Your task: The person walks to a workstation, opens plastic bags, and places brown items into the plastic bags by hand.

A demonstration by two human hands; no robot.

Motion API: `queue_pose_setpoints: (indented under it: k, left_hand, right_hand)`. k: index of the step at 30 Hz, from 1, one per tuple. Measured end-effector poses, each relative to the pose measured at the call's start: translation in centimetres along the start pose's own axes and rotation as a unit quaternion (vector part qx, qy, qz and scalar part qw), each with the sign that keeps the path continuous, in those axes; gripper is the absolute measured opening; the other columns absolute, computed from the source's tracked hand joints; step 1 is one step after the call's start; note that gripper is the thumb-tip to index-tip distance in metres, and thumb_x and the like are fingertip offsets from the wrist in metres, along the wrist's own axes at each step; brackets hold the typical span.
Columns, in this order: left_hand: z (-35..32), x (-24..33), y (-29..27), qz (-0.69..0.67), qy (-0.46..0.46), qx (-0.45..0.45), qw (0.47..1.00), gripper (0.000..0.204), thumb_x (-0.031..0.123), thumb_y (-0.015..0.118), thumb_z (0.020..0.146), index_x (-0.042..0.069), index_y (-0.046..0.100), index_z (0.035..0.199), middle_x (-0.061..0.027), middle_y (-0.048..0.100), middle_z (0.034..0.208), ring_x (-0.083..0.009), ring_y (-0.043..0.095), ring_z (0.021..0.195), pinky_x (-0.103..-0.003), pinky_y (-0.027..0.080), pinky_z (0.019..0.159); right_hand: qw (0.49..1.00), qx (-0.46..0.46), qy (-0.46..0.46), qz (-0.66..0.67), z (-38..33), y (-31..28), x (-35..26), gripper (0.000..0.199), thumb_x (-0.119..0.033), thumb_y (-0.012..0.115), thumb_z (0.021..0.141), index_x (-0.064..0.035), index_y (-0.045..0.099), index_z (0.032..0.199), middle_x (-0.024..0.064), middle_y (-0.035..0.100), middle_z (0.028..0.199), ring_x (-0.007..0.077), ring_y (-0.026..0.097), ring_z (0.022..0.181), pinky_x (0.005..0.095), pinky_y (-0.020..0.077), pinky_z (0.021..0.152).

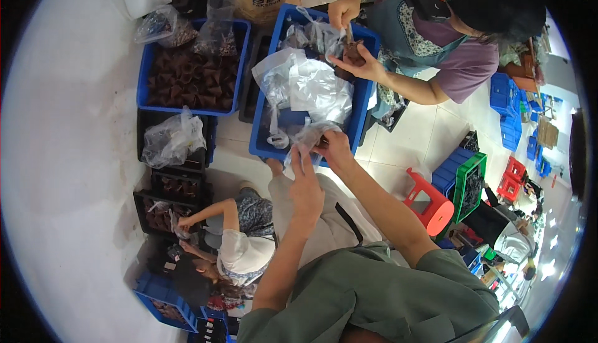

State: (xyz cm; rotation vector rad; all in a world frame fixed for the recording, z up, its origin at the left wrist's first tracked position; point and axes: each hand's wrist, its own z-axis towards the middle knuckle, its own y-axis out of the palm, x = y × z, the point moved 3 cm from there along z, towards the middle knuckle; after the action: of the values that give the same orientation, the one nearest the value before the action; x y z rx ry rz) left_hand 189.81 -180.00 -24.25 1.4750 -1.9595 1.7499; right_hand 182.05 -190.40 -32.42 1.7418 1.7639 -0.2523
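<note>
A clear plastic bag (311, 133) is held at the near edge of a blue crate (256, 132). My left hand (306, 184) grips the bag's near side, its fingers pointing up along the film. On the other side, my right hand (336, 150) has its fingers curled at the bag's mouth, where something small and dark brown shows; its shape is partly hidden. Inside the crate, just beyond my hands, lie white and clear plastic bags (321, 87). Across from me, a co-worker's hands (358, 62) hold a brown piece and a clear bag over the crate's far right corner.
To the left stands a blue crate (142, 87) full of brown cone-shaped pieces (190, 78), with filled clear bags on its far edge. Dark trays (144, 209) sit nearer, where another person (243, 243) works. A red stool (430, 203) and a green crate (464, 181) are on the right.
</note>
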Motion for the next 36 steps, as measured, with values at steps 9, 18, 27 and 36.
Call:
queue_pose_setpoints:
  k: [9,18,27,36]
  left_hand:
    - [2.8,-2.1,0.5,0.008,0.052,0.063,0.997,0.078,-0.01,0.059,0.072,0.004,0.032,0.145,-0.0122,0.031,0.155,-0.0386,0.062,0.104,-0.041,0.057,0.065]
    - [4.0,-0.9,0.1,-0.069,0.109,0.012,0.992,0.08,-0.014,0.056,0.072,0.005,0.031,0.146,-0.0093,0.03,0.156,-0.0379,0.057,0.116,-0.04,0.057,0.078]
    - [4.7,-1.3,-0.5,-0.056,0.1,0.001,0.993,0.082,-0.011,0.059,0.072,0.01,0.033,0.146,-0.01,0.036,0.152,-0.0389,0.06,0.108,-0.041,0.056,0.074]
    - [4.6,-4.0,-5.5,-0.03,0.084,0.117,0.989,0.028,0.003,0.061,0.081,0.007,0.051,0.107,-0.0164,0.058,0.116,-0.0382,0.064,0.086,-0.046,0.054,0.067]
  right_hand:
    - [0.993,0.044,0.003,-0.107,0.3,-1.2,0.6,0.024,-0.01,0.052,0.094,0.0011,0.058,0.114,0.0097,0.063,0.104,0.0219,0.062,0.094,0.0349,0.0548,0.08]
    - [0.725,0.051,-0.409,-0.551,-5.4,0.5,-5.1,0.025,-0.005,0.058,0.088,0.0008,0.062,0.113,0.0224,0.066,0.097,0.0312,0.068,0.086,0.037,0.053,0.076]
    - [0.683,0.143,-0.292,-0.654,0.5,-2.6,-4.7,0.022,-0.025,0.064,0.088,-0.006,0.063,0.098,0.0185,0.066,0.079,0.0401,0.065,0.076,0.0482,0.0512,0.066]
    - [0.791,0.066,-0.328,-0.513,-8.0,0.2,-9.3,0.014,-0.015,0.063,0.088,-0.0023,0.066,0.086,0.0179,0.065,0.069,0.0339,0.065,0.061,0.0414,0.0517,0.057]
